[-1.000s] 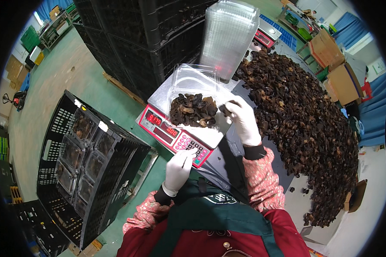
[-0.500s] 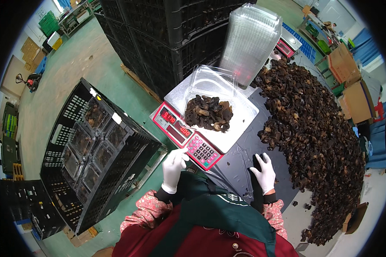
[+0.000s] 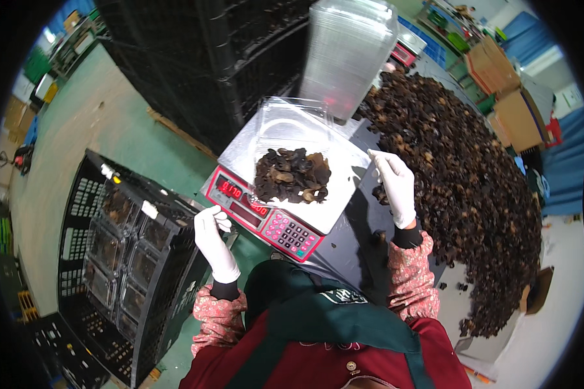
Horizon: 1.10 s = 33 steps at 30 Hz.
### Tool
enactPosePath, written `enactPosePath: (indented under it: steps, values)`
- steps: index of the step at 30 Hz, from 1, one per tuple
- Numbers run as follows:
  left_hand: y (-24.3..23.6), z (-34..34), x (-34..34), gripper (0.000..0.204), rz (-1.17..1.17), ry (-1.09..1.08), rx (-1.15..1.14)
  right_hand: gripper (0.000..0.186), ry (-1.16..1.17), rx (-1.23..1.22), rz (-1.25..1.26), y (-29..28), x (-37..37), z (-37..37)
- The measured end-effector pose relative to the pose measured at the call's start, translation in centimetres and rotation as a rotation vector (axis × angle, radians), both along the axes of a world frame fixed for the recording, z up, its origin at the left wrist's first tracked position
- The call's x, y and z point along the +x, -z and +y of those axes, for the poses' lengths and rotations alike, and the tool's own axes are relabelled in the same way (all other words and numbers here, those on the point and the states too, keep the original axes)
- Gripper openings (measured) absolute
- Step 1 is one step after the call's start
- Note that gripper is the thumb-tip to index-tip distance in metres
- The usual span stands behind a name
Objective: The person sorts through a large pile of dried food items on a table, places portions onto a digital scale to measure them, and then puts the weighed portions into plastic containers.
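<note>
A clear plastic clamshell box point(image 3: 292, 133) with its lid raised sits on the metal pan of a red and silver digital scale point(image 3: 355, 162). Dark brown wood ear mushrooms point(image 3: 291, 176) lie in the box. My left hand point(image 3: 214, 241), in a white glove, hovers by the scale's left front corner, fingers loosely bent and apart, holding nothing visible. My right hand point(image 3: 397, 185), also gloved, is raised off the scale's right edge, fingers stretched toward the pan, with nothing seen in it. A large heap of wood ear mushrooms point(image 3: 461, 175) spreads beside it.
Behind the scale rises a tall stack of clear plastic boxes point(image 3: 347, 58). Dark stacked crates point(image 3: 169, 65) stand at the back left. At my left, a tilted black crate point(image 3: 150, 311) holds several filled clear boxes. A second scale point(image 3: 405, 53) and cardboard boxes point(image 3: 516, 120) are farther right.
My right hand has moved up and forward from the grey tabletop to the scale's right side. My left hand has drawn left, away from the keypad. The view has shifted somewhat.
</note>
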<state>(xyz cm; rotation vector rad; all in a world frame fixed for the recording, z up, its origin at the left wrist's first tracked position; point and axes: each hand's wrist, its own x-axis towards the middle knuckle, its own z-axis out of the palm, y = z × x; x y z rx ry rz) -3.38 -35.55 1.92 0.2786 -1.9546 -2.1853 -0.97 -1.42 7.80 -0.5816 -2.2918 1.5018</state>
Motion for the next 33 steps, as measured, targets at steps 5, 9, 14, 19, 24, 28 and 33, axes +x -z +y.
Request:
enactPosePath:
  steps: [5, 9, 14, 19, 24, 28, 33]
  values:
    - [0.3, 2.6, -1.0, 0.018, 0.467, 0.085, -0.699, 0.020, 0.031, -0.070, -0.071, 1.9, 3.1, 1.5]
    - [-1.2, 4.6, -2.5, 0.023, 0.486, 0.131, -0.915, 0.019, 0.162, -0.086, -0.117, 4.2, 7.8, 3.1]
    - [-1.9, 4.8, -3.7, 0.024, 0.541, 0.239, -1.084, 0.023, 0.312, -0.149, -0.203, 7.2, 14.3, 6.1]
    - [-2.7, 5.4, -4.4, 0.033, 0.584, 0.256, -1.260, 0.024, 0.349, -0.179, -0.213, 8.3, 17.5, 5.9]
    - [-3.0, 5.9, -4.5, 0.026, 0.539, 0.300, -1.227, 0.025, 0.371, -0.219, -0.199, 8.5, 17.8, 4.8]
    - [-2.0, 5.8, -4.7, 0.021, 0.513, 0.288, -1.118, 0.022, 0.356, -0.247, -0.193, 8.4, 17.7, 4.7]
    - [-0.6, 5.4, -5.0, 0.019, 0.528, 0.251, -0.931, 0.019, 0.295, -0.231, -0.138, 7.2, 15.4, 2.2]
